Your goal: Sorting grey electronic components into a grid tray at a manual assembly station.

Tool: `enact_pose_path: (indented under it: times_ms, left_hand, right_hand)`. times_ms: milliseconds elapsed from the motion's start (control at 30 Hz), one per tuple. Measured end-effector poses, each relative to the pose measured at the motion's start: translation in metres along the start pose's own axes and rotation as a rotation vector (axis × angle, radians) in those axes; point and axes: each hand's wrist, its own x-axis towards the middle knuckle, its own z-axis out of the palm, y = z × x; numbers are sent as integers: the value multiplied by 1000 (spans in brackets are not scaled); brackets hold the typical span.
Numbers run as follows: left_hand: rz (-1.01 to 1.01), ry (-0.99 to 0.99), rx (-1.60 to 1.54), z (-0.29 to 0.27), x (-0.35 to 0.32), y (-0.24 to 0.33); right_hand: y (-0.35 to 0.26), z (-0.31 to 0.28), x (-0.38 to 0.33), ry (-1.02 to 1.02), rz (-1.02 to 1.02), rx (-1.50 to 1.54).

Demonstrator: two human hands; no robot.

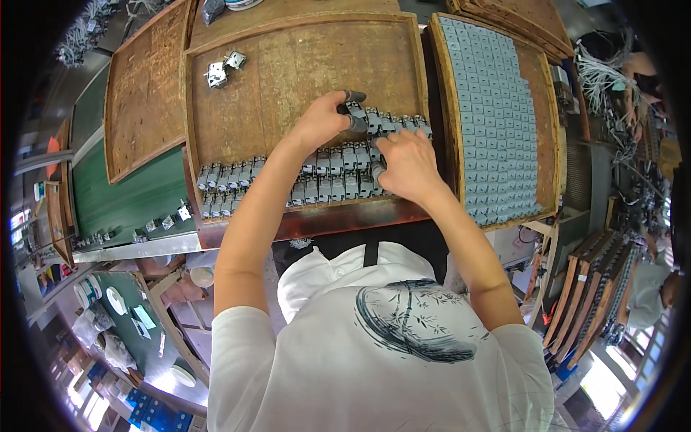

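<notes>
A shallow wooden tray lies before me, with small boxy silver metal parts in rows along its near side. At the left end of a farther row, my left hand grips a metal part between thumb and finger, both in dark finger covers. My right hand rests close by on the right, its fingers curled down over the parts and its thumb beside the rows. What lies under those fingers is hidden. Two loose metal parts sit apart near the tray's far left corner.
To the right, a second wooden tray holds many flat-topped grey parts in tight rows. A tilted wooden tray and a green belt with several metal parts are on the left. Another person's hand shows near white cables.
</notes>
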Motion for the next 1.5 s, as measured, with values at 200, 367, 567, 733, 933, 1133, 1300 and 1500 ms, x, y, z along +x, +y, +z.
enact_pose_path:
  times_ms: [200,367,567,733,933,1133,1300,1500]
  left_hand:
    - [-1,13,4,-2,-1,3]
    - [42,-6,50,0,2,0]
    - [16,40,101,1,-2,1]
    - [47,17,70,3,-4,5]
    - [12,33,23,-1,2,-12]
    - [10,-8,53,2,-6,-9]
    - [-39,-73,127,2,-14,10]
    - [-42,-59,174,1,-12,16]
  right_hand:
    - [4,-10,13,-160,19,-6]
    - [-1,9,-15,-45,-38,-82]
    - [-3,-12,-12,34,-20,50]
    - [29,-43,19,130,23,111]
    - [47,-27,77,-347,115,68]
    - [52,-24,92,-528,69,85]
    - [49,-24,87,-557,46,37]
    - [83,-49,57,-74,22,302]
